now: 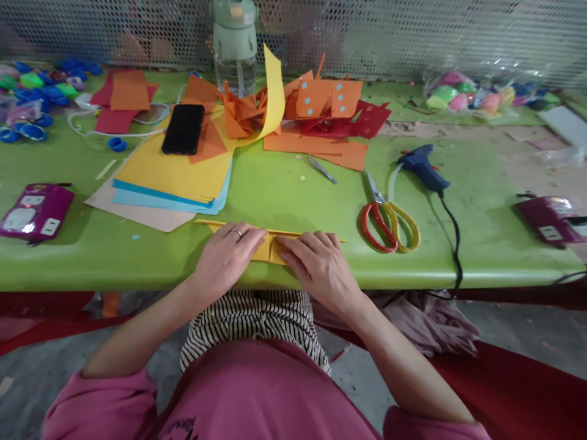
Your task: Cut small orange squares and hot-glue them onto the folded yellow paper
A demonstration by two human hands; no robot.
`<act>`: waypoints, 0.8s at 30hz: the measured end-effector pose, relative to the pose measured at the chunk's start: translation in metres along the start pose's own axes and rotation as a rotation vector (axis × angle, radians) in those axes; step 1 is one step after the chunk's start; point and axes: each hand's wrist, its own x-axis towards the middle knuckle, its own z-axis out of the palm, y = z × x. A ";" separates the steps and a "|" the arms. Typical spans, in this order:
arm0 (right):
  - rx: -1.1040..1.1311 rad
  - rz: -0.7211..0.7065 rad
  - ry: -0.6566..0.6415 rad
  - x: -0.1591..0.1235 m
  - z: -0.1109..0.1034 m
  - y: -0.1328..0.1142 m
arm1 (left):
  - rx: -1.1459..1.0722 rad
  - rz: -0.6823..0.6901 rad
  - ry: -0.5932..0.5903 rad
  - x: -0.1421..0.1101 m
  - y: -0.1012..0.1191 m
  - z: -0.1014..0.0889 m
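A folded yellow paper strip (270,247) lies along the near edge of the green table (293,195). My left hand (227,256), with a ring on one finger, presses flat on its left part, fingers stretched out. My right hand (316,263) presses on its right part, fingers together and laid flat over the fold. Most of the paper is hidden under both hands; thin yellow ends stick out left and right.
A stack of yellow, blue and tan sheets (174,177) with a black phone (183,128) lies behind. Orange and red cut paper (316,110), scissors (387,220), a blue glue gun (424,168), a water bottle (235,43), purple power strips (34,211) and bottle caps (32,98) surround.
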 end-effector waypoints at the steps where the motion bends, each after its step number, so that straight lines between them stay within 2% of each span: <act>1: 0.000 -0.004 -0.006 0.001 0.000 0.001 | -0.008 0.037 0.005 -0.001 -0.001 -0.001; 4: 0.003 -0.010 -0.013 0.002 -0.002 0.002 | -0.011 0.139 -0.001 -0.007 -0.002 -0.006; 8: 0.005 -0.023 -0.008 0.003 -0.002 0.003 | 0.033 0.196 0.031 -0.012 -0.002 -0.009; 16: -0.023 -0.052 -0.017 0.003 -0.002 0.005 | 0.046 0.096 0.010 -0.010 0.003 -0.005; 24: 0.009 -0.052 -0.034 0.003 -0.003 0.008 | 0.034 0.176 0.065 -0.017 0.004 -0.003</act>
